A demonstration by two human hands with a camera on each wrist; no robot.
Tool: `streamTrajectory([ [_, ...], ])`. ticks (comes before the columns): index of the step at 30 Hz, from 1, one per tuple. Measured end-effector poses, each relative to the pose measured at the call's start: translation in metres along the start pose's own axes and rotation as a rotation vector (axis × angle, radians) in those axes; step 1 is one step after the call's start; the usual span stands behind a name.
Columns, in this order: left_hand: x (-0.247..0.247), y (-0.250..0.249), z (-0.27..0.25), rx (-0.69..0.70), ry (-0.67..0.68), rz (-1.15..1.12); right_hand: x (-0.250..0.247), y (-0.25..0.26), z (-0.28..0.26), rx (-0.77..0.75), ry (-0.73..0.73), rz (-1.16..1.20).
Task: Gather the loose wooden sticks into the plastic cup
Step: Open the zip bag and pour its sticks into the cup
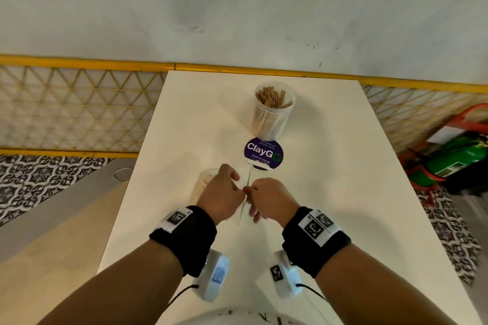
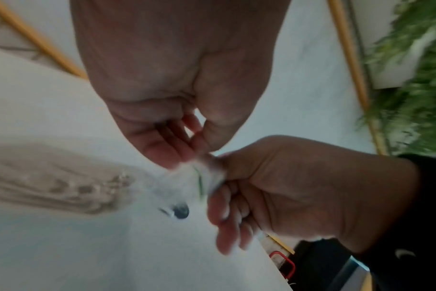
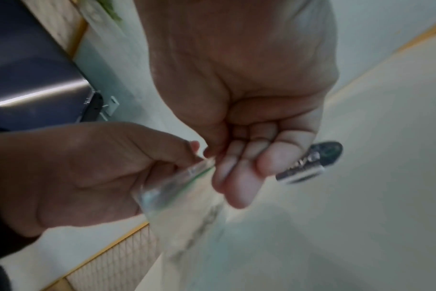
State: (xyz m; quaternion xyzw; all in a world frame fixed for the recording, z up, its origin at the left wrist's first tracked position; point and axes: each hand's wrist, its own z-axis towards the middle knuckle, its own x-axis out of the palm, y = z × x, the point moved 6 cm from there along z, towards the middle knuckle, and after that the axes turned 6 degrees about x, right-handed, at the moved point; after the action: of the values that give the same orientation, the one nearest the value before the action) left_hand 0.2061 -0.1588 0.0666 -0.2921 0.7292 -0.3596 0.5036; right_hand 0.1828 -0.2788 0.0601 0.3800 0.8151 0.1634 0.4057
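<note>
A clear plastic cup (image 1: 273, 113) stands upright at the back of the white table (image 1: 330, 179), full of wooden sticks (image 1: 273, 97). In front of it, both hands meet over a clear zip bag (image 1: 247, 185) with a green strip along its mouth. My left hand (image 1: 237, 188) and right hand (image 1: 250, 192) each pinch the bag's top edge. The bag hangs to the left with pale wooden sticks (image 2: 62, 183) blurred inside. In the wrist views the left hand (image 2: 194, 145) and right hand (image 3: 219, 155) pinch the bag (image 3: 172, 187) at its mouth.
A round purple "ClayGo" sticker (image 1: 263, 153) lies on the table between the cup and the hands. A yellow lattice railing (image 1: 79, 103) runs behind the table. A green cylinder in an orange stand (image 1: 459, 161) sits on the floor to the right.
</note>
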Motion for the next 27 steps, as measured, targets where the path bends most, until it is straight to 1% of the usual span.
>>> streamTrajectory([
  [2,-0.035,-0.017,0.002,0.102,-0.182,0.21,-0.016,0.008,-0.008,-0.025,-0.039,-0.311],
  [4,-0.072,-0.03,0.001,0.195,-0.327,0.313,-0.038,0.012,-0.015,-0.008,-0.123,-0.336],
  [6,-0.091,-0.035,-0.003,0.253,-0.37,0.337,-0.058,0.031,-0.022,-0.067,-0.223,-0.321],
  [7,-0.095,-0.033,-0.005,0.257,-0.378,0.317,-0.067,0.044,-0.026,-0.112,-0.286,-0.291],
  [8,-0.099,-0.028,-0.007,0.245,-0.396,0.254,-0.075,0.06,-0.029,-0.174,-0.328,-0.244],
  [9,-0.101,-0.02,-0.007,0.206,-0.41,0.143,-0.081,0.075,-0.033,-0.243,-0.349,-0.186],
  [11,-0.102,0.002,-0.005,0.094,-0.403,-0.169,-0.088,0.105,-0.04,-0.352,-0.367,-0.129],
  [13,-0.091,0.023,-0.006,-0.076,-0.309,-0.456,-0.092,0.127,-0.045,-0.424,-0.381,-0.115],
  [15,-0.075,0.037,-0.013,-0.224,-0.181,-0.641,-0.098,0.143,-0.055,-0.485,-0.426,-0.035],
  [16,-0.066,0.039,-0.018,-0.268,-0.11,-0.72,-0.103,0.147,-0.063,-0.521,-0.453,0.04],
  [17,-0.059,0.04,-0.019,-0.281,-0.047,-0.798,-0.108,0.147,-0.071,-0.559,-0.47,0.146],
  [19,-0.052,0.029,-0.021,-0.238,0.048,-0.974,-0.116,0.139,-0.089,-0.628,-0.472,0.399],
  [20,-0.053,0.02,-0.02,-0.194,0.075,-1.079,-0.118,0.131,-0.096,-0.641,-0.468,0.5],
  [22,-0.06,-0.004,-0.018,-0.082,0.106,-1.298,-0.118,0.11,-0.102,-0.598,-0.464,0.613],
  [23,-0.066,-0.015,-0.018,-0.024,0.103,-1.393,-0.115,0.1,-0.101,-0.554,-0.453,0.624],
  [25,-0.077,-0.031,-0.015,0.057,0.074,-1.506,-0.108,0.08,-0.093,-0.451,-0.44,0.599],
  [26,-0.08,-0.036,-0.014,0.071,0.052,-1.532,-0.105,0.071,-0.089,-0.417,-0.455,0.573],
  [27,-0.082,-0.039,-0.012,0.072,0.03,-1.546,-0.104,0.065,-0.088,-0.403,-0.506,0.53],
])
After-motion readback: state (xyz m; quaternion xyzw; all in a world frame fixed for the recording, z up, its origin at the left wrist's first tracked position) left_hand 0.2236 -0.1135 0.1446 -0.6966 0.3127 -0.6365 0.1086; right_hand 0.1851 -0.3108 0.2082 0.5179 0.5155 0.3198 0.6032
